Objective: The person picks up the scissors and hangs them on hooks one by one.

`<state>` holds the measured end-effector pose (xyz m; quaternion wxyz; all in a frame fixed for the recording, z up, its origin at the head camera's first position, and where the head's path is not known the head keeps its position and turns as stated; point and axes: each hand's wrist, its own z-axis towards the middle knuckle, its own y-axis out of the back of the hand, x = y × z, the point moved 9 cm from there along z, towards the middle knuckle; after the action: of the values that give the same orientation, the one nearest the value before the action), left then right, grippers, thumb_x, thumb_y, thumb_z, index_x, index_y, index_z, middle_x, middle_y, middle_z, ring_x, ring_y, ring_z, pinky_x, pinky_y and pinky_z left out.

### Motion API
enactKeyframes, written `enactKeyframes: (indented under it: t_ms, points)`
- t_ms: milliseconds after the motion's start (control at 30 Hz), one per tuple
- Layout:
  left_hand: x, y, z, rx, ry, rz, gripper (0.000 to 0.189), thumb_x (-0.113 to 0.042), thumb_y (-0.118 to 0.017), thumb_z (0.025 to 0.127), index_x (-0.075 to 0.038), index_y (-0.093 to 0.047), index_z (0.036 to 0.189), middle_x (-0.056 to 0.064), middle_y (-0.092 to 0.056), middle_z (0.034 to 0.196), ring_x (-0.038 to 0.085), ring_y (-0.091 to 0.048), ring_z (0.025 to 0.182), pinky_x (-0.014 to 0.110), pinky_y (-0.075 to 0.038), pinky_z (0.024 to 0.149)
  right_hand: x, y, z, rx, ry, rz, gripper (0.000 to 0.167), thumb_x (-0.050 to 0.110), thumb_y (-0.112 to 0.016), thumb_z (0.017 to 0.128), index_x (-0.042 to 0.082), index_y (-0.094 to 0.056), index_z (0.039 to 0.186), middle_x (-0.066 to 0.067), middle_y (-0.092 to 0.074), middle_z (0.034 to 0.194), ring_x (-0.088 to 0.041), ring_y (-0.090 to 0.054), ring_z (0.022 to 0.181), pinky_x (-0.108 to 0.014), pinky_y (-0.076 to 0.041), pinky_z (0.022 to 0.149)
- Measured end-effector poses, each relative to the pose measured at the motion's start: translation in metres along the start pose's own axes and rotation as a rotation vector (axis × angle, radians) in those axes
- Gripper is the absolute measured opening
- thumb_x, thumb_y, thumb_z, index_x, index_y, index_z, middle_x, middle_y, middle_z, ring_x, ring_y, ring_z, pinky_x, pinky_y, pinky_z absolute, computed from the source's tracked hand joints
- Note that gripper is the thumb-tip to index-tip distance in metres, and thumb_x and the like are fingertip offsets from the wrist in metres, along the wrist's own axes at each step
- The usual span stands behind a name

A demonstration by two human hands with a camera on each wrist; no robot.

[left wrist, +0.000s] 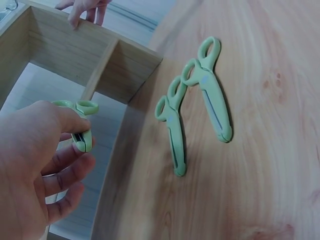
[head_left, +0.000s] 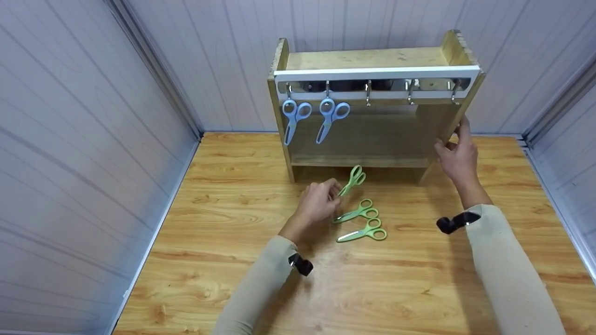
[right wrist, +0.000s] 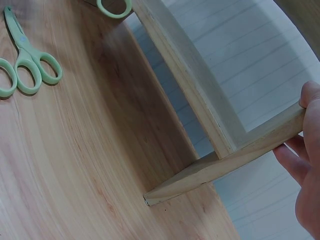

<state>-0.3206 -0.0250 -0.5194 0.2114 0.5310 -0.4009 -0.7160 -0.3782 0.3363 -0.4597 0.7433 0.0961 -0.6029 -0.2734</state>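
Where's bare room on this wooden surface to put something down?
It's bare between the left hand and the left wall, and between the sleeves, nearer the person than the two lying green scissors. It's crowded in front of the wooden shelf, where those scissors and the held green pair cluster.

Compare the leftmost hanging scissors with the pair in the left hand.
Color: the hanging scissors are light blue; the held scissors light green.
Support: the hanging scissors are on a hook; the left hand pinches the held scissors.
Cover: that hand partly hides the held scissors, not the hanging scissors.
Shared: both are two-looped.
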Motion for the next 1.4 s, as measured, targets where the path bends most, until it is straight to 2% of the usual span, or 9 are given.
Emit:
enactKeyframes:
  t_ms: [133,233,333,600,733,933,1133,1300,1400]
  points:
    - [-0.003,0.003,0.000,-0.011,-0.020,0.012,0.020,-0.014,-0.076,0.101,-0.011,-0.080,0.120,0.004,-0.086,0.101,0.018,-0.077,0.089,0.035,-0.060,0.077,0.001,0.000,-0.001,0.004,0.002,0.016,0.087,0.015,-0.059,0.109,0.030,-0.013,0.182,-0.021,-0.038,0.181,-0.051,-0.057,0.153,-0.069,-0.050,0.119]
    - [-0.005,0.006,0.001,-0.019,-0.028,0.014,0.020,-0.015,-0.076,0.101,-0.012,-0.080,0.120,0.002,-0.086,0.102,0.018,-0.078,0.090,0.035,-0.059,0.076,0.003,0.001,-0.003,0.001,0.008,0.029,0.088,0.016,-0.059,0.108,0.031,-0.015,0.182,-0.022,-0.043,0.178,-0.053,-0.061,0.149,-0.040,-0.062,0.114]
    - [-0.006,0.008,0.001,-0.025,-0.037,0.007,0.020,-0.016,-0.077,0.102,-0.012,-0.080,0.121,0.002,-0.086,0.104,0.018,-0.080,0.091,0.036,-0.061,0.076,0.004,0.001,-0.005,0.001,0.011,0.045,0.087,0.017,-0.059,0.107,0.031,-0.016,0.181,-0.023,-0.046,0.175,-0.057,-0.064,0.143,-0.011,-0.055,0.091]
    - [-0.013,0.015,0.003,-0.044,-0.069,-0.005,0.019,-0.014,-0.075,0.102,-0.012,-0.080,0.120,0.004,-0.086,0.104,0.019,-0.080,0.092,0.037,-0.063,0.079,0.005,0.002,-0.006,-0.001,0.014,0.021,0.086,0.016,-0.060,0.108,0.032,-0.018,0.181,-0.023,-0.046,0.175,-0.057,-0.065,0.141,-0.007,-0.051,0.086]
    - [-0.017,0.018,0.002,-0.043,-0.071,-0.001,0.018,-0.016,-0.075,0.104,-0.013,-0.079,0.121,0.003,-0.086,0.105,0.020,-0.080,0.093,0.037,-0.063,0.079,0.005,0.002,-0.005,-0.007,0.017,0.010,0.086,0.015,-0.061,0.108,0.031,-0.018,0.181,-0.024,-0.047,0.175,-0.057,-0.066,0.141,-0.016,-0.058,0.095]
    - [-0.024,0.024,0.003,-0.050,-0.078,-0.008,0.019,-0.016,-0.075,0.105,-0.013,-0.079,0.123,0.003,-0.086,0.103,0.022,-0.081,0.092,0.037,-0.061,0.077,0.005,0.000,-0.004,-0.006,0.008,0.005,0.087,0.013,-0.060,0.108,0.031,-0.017,0.181,-0.023,-0.045,0.177,-0.055,-0.065,0.143,-0.059,-0.057,0.116]
    - [-0.028,0.029,0.003,-0.064,-0.086,-0.012,0.019,-0.017,-0.076,0.105,-0.013,-0.078,0.123,0.003,-0.085,0.100,0.020,-0.079,0.089,0.036,-0.060,0.076,0.004,0.000,-0.003,0.009,-0.002,0.029,0.087,0.012,-0.058,0.108,0.031,-0.014,0.181,-0.024,-0.037,0.181,-0.057,-0.061,0.147,-0.066,-0.051,0.118]
    - [-0.031,0.032,0.003,-0.071,-0.093,-0.039,0.018,-0.018,-0.076,0.106,-0.013,-0.079,0.122,0.003,-0.085,0.098,0.019,-0.079,0.087,0.034,-0.058,0.075,0.005,0.001,-0.005,-0.003,0.006,0.026,0.087,0.014,-0.060,0.108,0.029,-0.015,0.182,-0.024,-0.044,0.177,-0.058,-0.065,0.142,-0.021,-0.061,0.099]
    - [-0.033,0.033,0.004,-0.073,-0.092,-0.047,0.019,-0.018,-0.076,0.106,-0.012,-0.078,0.123,0.004,-0.085,0.098,0.020,-0.079,0.088,0.035,-0.059,0.076,0.005,0.001,-0.005,-0.008,0.012,0.015,0.088,0.015,-0.061,0.108,0.028,-0.016,0.182,-0.024,-0.046,0.176,-0.059,-0.066,0.140,-0.016,-0.057,0.094]
